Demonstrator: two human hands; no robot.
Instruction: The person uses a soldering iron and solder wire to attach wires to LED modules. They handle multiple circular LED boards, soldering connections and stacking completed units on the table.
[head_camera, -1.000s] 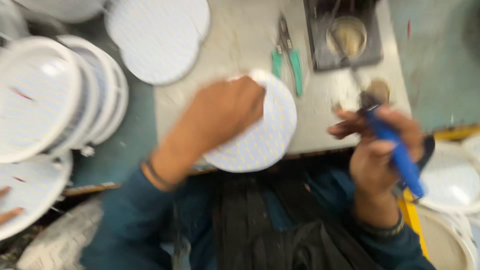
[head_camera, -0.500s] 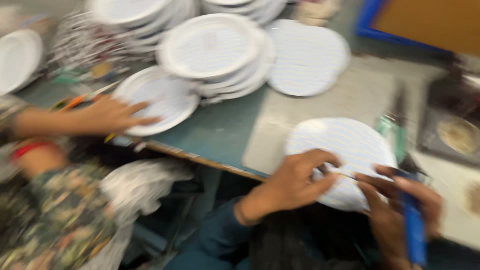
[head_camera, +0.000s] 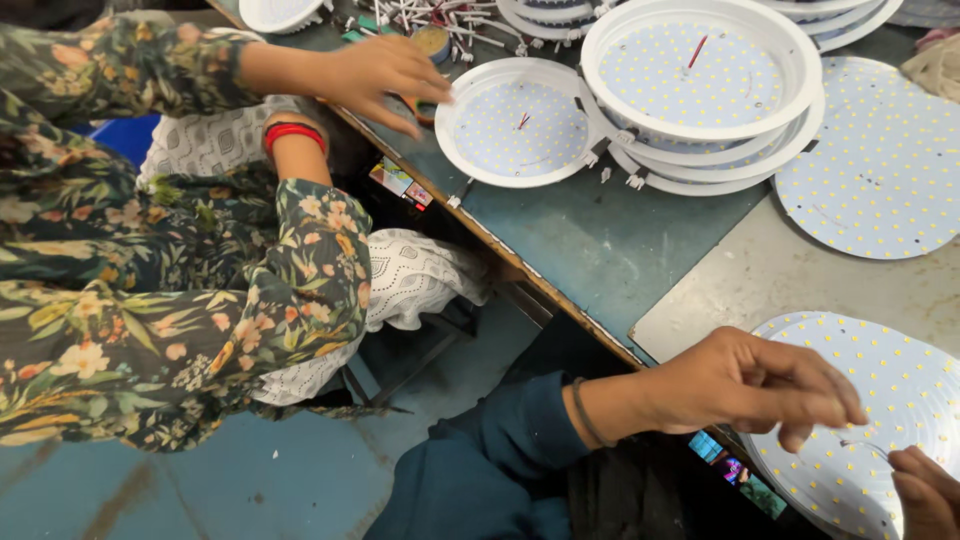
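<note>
My view has swung left since the earlier frame; my left hand (head_camera: 745, 385) rests curled on the thin, rigid, light LED disc (head_camera: 865, 420), best pinched by its rim, while my right hand (head_camera: 925, 492) pinches its fine wire (head_camera: 865, 446).

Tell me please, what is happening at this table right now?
A person in dark blue sleeves rests the left hand on a round white LED board at the table edge, its fingers curled over the disc. The right hand touches the same board from the lower corner, near a thin wire. Beside them, a co-worker's hand in a floral sleeve reaches toward a white round lamp housing. More housings are stacked behind.
</note>
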